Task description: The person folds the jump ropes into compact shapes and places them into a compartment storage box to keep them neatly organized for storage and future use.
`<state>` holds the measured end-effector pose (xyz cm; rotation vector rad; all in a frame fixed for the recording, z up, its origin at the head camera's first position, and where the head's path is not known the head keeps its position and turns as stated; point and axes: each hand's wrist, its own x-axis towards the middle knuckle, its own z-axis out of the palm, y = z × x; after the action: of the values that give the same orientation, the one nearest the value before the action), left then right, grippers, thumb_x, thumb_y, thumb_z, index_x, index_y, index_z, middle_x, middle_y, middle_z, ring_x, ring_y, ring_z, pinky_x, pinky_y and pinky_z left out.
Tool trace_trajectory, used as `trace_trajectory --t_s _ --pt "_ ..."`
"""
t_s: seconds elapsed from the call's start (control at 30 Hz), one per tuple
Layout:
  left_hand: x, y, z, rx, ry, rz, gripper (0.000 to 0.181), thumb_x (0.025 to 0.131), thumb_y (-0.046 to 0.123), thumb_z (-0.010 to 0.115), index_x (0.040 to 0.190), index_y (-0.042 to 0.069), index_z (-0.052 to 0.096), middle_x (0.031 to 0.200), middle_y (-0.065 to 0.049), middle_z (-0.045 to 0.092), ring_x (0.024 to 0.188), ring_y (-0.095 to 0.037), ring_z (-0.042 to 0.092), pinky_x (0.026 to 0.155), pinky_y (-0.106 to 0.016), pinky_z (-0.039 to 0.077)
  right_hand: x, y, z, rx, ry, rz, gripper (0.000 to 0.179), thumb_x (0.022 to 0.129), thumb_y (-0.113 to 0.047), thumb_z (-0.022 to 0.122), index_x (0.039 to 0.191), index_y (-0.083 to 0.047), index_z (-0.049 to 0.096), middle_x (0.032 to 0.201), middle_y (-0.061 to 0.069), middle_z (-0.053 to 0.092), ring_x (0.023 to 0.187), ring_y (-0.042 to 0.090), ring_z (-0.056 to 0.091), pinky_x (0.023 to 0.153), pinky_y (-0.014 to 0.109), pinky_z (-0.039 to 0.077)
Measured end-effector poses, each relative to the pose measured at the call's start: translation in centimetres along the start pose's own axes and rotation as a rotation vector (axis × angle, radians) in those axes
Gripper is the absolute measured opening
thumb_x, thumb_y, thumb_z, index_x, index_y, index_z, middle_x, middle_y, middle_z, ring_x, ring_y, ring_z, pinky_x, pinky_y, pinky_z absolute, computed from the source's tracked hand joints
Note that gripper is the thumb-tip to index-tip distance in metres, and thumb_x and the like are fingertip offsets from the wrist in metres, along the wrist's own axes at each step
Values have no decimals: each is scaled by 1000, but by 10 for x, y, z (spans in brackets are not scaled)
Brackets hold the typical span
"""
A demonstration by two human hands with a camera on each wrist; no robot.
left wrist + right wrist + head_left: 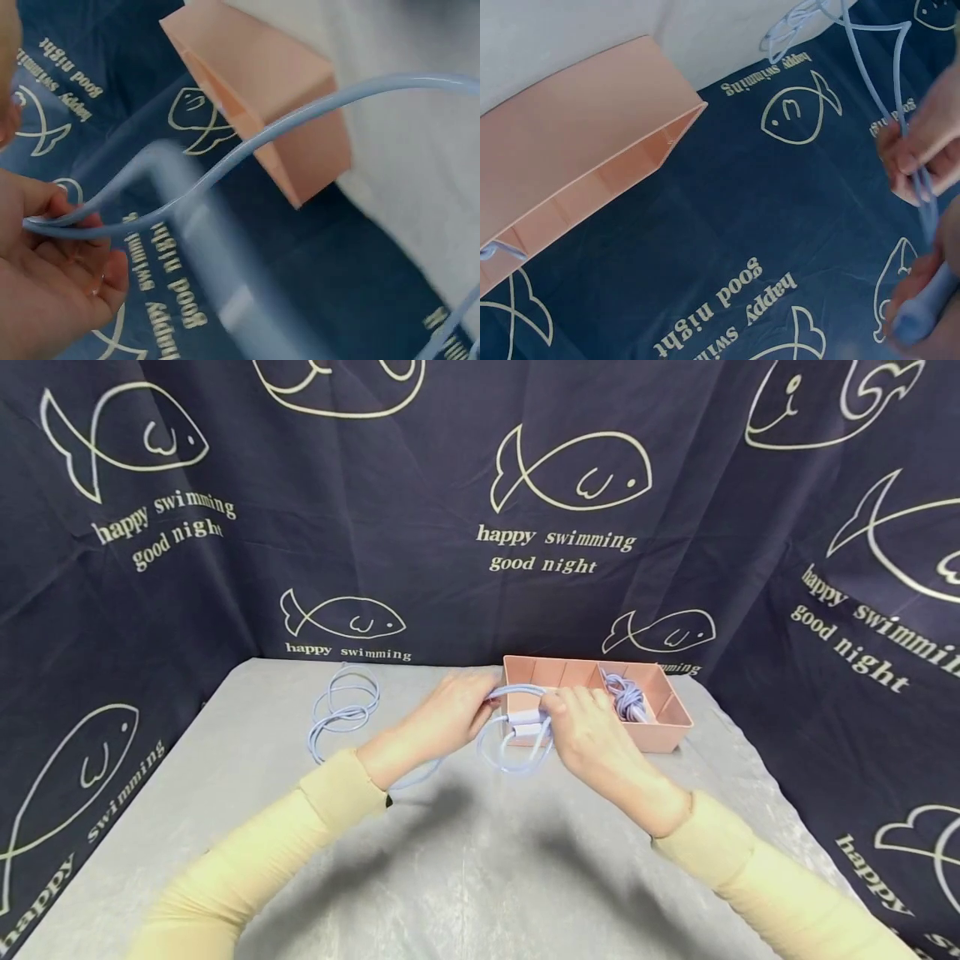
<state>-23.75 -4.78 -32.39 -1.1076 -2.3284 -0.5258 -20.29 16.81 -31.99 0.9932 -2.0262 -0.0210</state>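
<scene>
A light-blue cable point(517, 691) stretches between both hands above the table, near the front left of a pink box. My left hand point(457, 706) pinches a doubled part of it between thumb and fingers, as the left wrist view also shows. My right hand point(585, 727) grips the cable at the other side, in front of the box. Pale, thicker plug-like pieces point(525, 722) and a loop hang beside the right fingers. In the right wrist view a thick light-blue end point(921, 319) pokes out of the right hand. Loose coils point(347, 714) of cable lie on the table at left.
The pink box point(592, 664), split by dividers, stands at the table's back right. A wound light-blue cable bundle point(628, 700) lies in one of its right compartments. A dark curtain point(442, 527) with fish prints encloses the grey table point(465, 877) behind and at both sides.
</scene>
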Motion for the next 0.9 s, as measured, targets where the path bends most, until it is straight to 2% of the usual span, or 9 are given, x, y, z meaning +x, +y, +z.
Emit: trace_trajectory --t_s 0.07,0.2,0.33,0.43,0.57,0.67,0.83,0.9 --pt "-6 1 7 -6 -41 -31 6 90 10 57 85 9 54 73 0 58 71 -20 60 64 -38 44 -1 0 0 -4 17 41 9 94 -3 34 100 0 40 75 11 42 65 29 40 58 37 28" --pt "-17 8 17 -5 -150 -87 8 94 16 53 95 9 56 81 -2 67 76 -21 66 65 -40 44 -2 2 -1 -63 -9 92 12 95 -2 32 103 1 41 76 11 43 66 29 41 59 36 28" --pt "-23 16 21 62 -255 -117 7 94 16 53 92 11 57 79 -2 68 75 -18 65 69 -38 44 -2 3 2 -79 -9 111 13 95 -4 33 103 2 41 76 12 43 65 29 41 57 37 28" --pt "-27 22 22 136 -286 -107 7 92 16 54 88 12 59 76 -1 66 73 -16 63 69 -34 42 -2 2 6 -91 -14 127 15 95 -4 32 102 3 42 75 12 43 65 30 41 56 37 28" --pt "-32 30 25 301 -266 -40 7 90 18 57 89 14 62 77 1 66 72 -15 61 65 -31 37 -1 2 14 -127 -43 159 19 94 -5 30 100 5 44 74 14 45 66 31 42 55 37 28" --pt "-35 36 25 402 -218 -1 9 85 20 63 91 14 59 74 3 64 68 -16 59 63 -30 33 2 2 20 -168 -61 203 21 94 -7 29 98 5 45 73 14 45 66 32 43 55 38 28" --pt "-36 42 20 464 -25 74 26 79 15 67 102 14 56 68 2 59 60 -18 56 60 -30 32 3 3 32 -228 -62 264 22 93 -7 29 94 5 47 71 16 47 65 34 45 54 39 30" --pt "-35 43 17 477 43 115 23 79 11 65 101 14 57 67 1 59 59 -19 55 60 -30 32 2 2 37 -244 -66 267 22 93 -6 29 91 5 47 70 16 47 64 34 46 53 39 30"
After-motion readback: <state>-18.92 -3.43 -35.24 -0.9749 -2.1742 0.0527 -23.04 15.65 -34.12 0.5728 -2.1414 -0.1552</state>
